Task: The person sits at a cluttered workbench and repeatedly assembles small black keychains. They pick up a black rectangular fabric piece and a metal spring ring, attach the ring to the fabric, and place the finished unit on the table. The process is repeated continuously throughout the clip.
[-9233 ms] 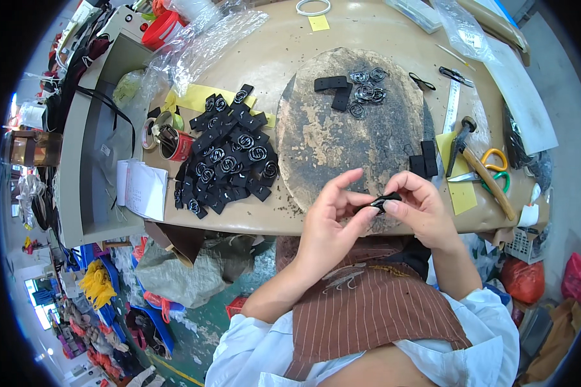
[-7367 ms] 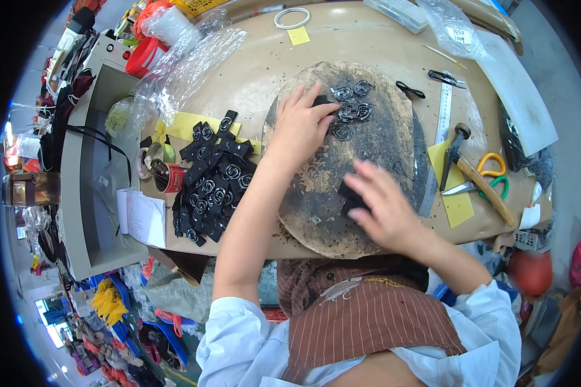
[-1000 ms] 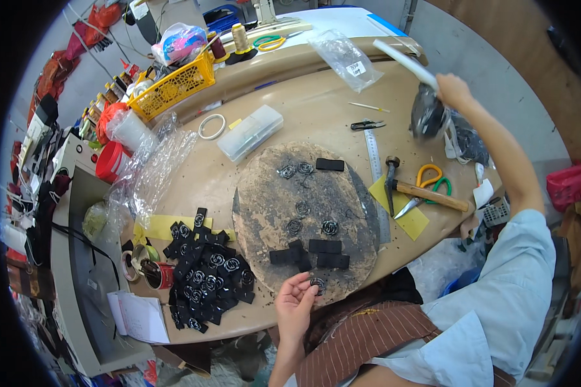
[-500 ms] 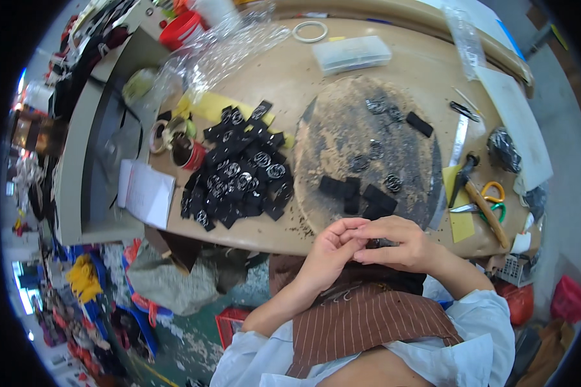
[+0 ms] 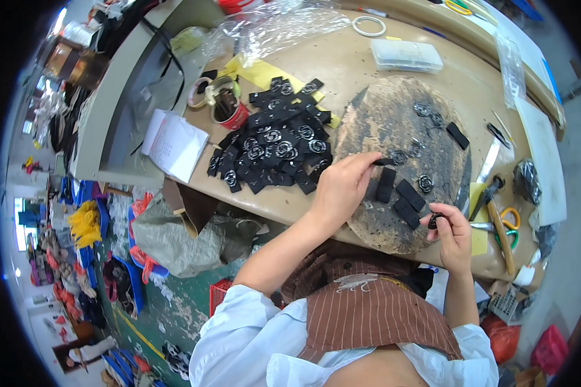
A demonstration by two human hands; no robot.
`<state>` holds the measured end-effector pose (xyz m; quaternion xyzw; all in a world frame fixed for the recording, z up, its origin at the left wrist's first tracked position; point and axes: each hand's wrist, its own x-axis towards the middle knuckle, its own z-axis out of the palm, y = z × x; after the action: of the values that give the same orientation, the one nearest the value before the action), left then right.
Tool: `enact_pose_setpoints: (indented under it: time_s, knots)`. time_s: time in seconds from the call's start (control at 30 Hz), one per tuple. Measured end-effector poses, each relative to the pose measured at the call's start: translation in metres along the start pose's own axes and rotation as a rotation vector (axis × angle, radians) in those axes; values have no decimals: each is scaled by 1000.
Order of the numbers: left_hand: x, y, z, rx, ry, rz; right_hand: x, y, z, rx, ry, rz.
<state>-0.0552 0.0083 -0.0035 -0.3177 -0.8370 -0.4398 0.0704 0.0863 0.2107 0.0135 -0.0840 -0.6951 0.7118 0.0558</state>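
Observation:
Over the left side of a worn round board, my left hand pinches a black fabric strip at the fingertips. Near the board's front right edge, my right hand grips a small dark openwork ornament between thumb and fingers. Several black strips lie on the board between my hands. Loose dark metal ornaments are scattered farther up it, with one single black strip at the right. Left of the board is a heap of black strips bearing shiny ornaments.
At the right lie a hammer, scissors and a black plastic-wrapped bundle. A clear plastic box and a white ring are at the back. A red can and papers stand left of the heap.
My hands, together at the table's front edge before, are now apart. The left has moved forward onto the board with a black strip; the right has shifted right with an ornament. The view has shifted.

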Motion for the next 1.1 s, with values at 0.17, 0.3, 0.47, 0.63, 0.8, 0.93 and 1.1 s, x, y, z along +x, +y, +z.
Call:
enact_pose_setpoints:
  time_s: [0.17,0.3,0.47,0.63,0.8,0.93,1.1]
  knots:
    - [-13,31,-6,-1081,-7,-521,6,-37,15,-137,-245,-379]
    - [-23,58,-16,-1168,-68,-557,24,-57,37,-115,-381,-591]
    - [-28,76,-33,-1104,-67,-561,20,-37,53,249,-71,-274]
    - [-35,79,-32,-1105,-54,-509,32,-33,36,-14,-271,-574]
    - [-38,81,-31,-1012,-82,-501,33,-36,34,-49,-301,-593]
    - [-40,83,-33,-927,-74,-507,34,-38,34,-79,-309,-498]
    - [-41,79,-36,-949,-140,-539,33,-39,35,-26,-300,-343]
